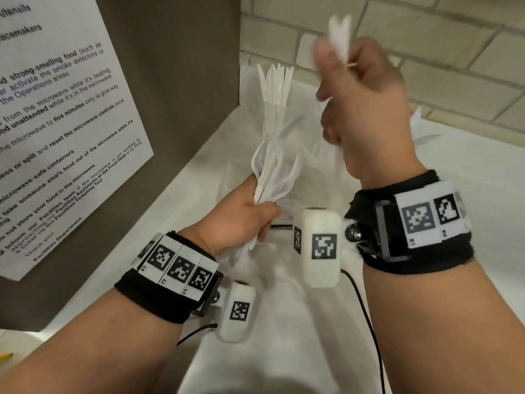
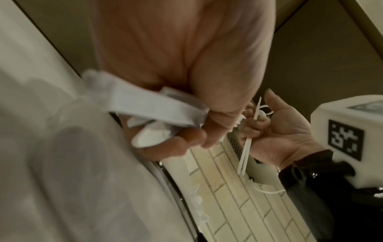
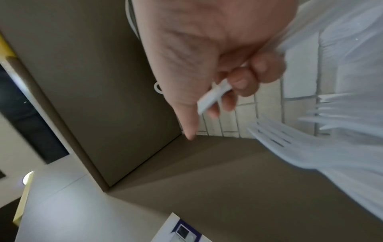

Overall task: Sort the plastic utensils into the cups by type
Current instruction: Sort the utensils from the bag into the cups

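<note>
My left hand grips a thick bundle of white plastic utensils by the handles, low over the white counter; their rounded heads point up and away. In the left wrist view its fingers curl round the handles. My right hand is raised higher and to the right, holding a few white utensils with pointed tips, blurred. Behind the bundle stands a clear cup of upright knives. Forks in a clear cup show at the right of the right wrist view.
A brown cabinet side with a printed notice closes off the left. A pale brick wall runs along the back. More white utensils peek out behind my right wrist. A black cable trails over the white counter.
</note>
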Demonstrator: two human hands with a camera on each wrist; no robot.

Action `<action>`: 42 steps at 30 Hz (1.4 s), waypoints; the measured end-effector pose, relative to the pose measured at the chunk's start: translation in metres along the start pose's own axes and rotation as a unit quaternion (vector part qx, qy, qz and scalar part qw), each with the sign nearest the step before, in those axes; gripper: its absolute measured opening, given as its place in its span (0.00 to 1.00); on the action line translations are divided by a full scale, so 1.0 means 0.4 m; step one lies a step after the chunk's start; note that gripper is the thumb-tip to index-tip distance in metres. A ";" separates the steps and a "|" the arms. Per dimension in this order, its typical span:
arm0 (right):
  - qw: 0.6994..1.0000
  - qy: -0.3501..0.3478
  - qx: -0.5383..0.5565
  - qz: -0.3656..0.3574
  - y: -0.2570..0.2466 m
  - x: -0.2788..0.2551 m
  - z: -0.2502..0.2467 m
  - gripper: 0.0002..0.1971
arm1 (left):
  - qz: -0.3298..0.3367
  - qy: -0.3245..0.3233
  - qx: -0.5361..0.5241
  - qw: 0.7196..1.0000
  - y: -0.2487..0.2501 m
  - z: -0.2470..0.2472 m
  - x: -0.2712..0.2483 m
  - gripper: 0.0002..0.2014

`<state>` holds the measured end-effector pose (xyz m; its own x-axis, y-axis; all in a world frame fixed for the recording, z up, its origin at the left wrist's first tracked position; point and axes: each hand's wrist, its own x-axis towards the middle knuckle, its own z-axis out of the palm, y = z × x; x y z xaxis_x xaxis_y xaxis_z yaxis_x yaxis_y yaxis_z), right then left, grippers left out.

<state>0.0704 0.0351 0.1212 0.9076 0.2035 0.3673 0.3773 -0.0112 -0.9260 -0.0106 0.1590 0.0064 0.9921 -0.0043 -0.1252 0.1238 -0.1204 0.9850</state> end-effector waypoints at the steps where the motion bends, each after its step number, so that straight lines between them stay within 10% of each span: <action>1: 0.996 -0.027 -0.081 -0.023 0.006 -0.006 0.002 0.10 | 0.008 0.013 0.004 1.000 0.004 0.000 0.003 0.21; 19: 0.958 -0.070 -0.269 0.065 0.070 -0.062 0.048 0.14 | 0.038 0.142 0.142 0.979 0.049 0.012 0.017 0.19; 26: 0.986 -0.053 -0.029 0.157 0.071 -0.064 0.053 0.06 | 0.004 0.114 -0.009 0.993 0.041 0.014 0.014 0.17; 32: 0.992 0.080 0.077 0.054 0.029 -0.039 0.040 0.07 | 0.012 0.095 0.019 0.995 0.026 0.019 0.014 0.15; 42: 0.962 -0.083 -0.251 0.069 0.073 -0.011 0.047 0.17 | 0.040 0.087 0.052 0.994 0.026 0.017 0.017 0.20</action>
<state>0.0741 0.0523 0.0910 0.9291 0.3191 0.1869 0.3351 -0.5125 -0.7906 -0.0026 0.1511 0.0151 0.9882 0.1521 -0.0157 0.0508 -0.2294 0.9720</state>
